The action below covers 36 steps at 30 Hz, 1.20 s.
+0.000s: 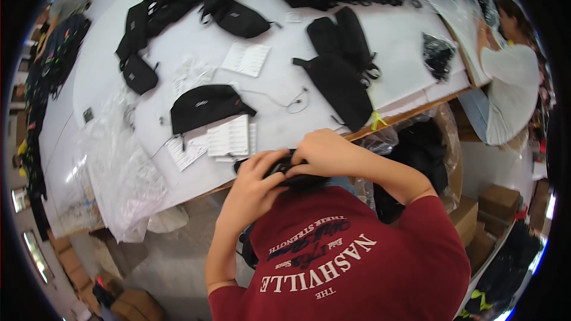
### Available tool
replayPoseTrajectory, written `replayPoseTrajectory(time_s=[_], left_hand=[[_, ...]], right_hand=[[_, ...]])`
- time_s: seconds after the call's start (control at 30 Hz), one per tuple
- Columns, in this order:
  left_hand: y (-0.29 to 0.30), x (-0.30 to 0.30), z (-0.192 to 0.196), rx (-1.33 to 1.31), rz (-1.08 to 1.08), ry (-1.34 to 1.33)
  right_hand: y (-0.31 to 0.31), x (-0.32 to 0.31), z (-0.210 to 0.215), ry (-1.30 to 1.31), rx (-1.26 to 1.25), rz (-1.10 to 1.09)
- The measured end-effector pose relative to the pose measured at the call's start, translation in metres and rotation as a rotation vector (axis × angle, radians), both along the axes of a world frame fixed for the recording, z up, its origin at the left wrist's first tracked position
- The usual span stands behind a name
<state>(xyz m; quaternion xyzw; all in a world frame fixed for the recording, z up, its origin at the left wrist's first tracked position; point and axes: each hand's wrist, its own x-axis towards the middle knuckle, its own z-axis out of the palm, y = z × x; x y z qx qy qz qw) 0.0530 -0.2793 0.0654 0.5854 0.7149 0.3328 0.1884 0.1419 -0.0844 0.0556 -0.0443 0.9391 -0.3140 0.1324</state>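
Both hands grip a black bag (278, 167) at the near edge of the white tabletop (279, 65).
The left hand (253, 181) is curled over its left end, the right hand (324, 153) pinching its upper side; beyond lie white printed sheets (228, 138), a black pouch (205, 106) behind them, and clear plastic (122, 169) toward the near left corner.

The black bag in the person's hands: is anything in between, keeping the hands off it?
Nothing visible: the left hand and right hand are both directly on the bag, hiding part of it. The papers lie beyond, on the table, not in between.
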Motion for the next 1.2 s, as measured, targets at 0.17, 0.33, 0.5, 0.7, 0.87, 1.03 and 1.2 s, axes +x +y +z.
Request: replayPoseTrajectory(time_s=[0.17, 0.33, 0.5, 0.7, 0.87, 1.03, 1.2], left_hand=[[-0.010, -0.012, -0.013, -0.287, -0.071, -0.285], [0.027, -0.099, -0.027, 0.107, 0.172, -0.332], [0.050, -0.219, -0.094, -0.078, 0.819, 0.447], [0.050, -0.226, -0.094, -0.189, 0.684, 0.474], [0.030, -0.213, -0.094, 0.069, 0.719, 0.163], [0.049, -0.120, -0.005, 0.503, 0.649, -0.116], [0.018, -0.056, 0.047, 0.354, 0.269, 0.333]], right_hand=[[0.010, 0.006, 0.007, -0.239, -0.254, 0.047], [0.012, 0.020, -0.004, -0.181, -0.234, 0.094], [0.007, 0.024, 0.004, 0.083, -0.139, 0.099], [0.022, 0.025, 0.028, 0.459, 0.140, 0.050], [0.022, 0.016, 0.040, 0.539, 0.145, 0.091], [0.027, 0.008, 0.040, 0.562, 0.252, 0.108], [0.028, -0.010, 0.059, 0.672, 0.336, 0.119]])
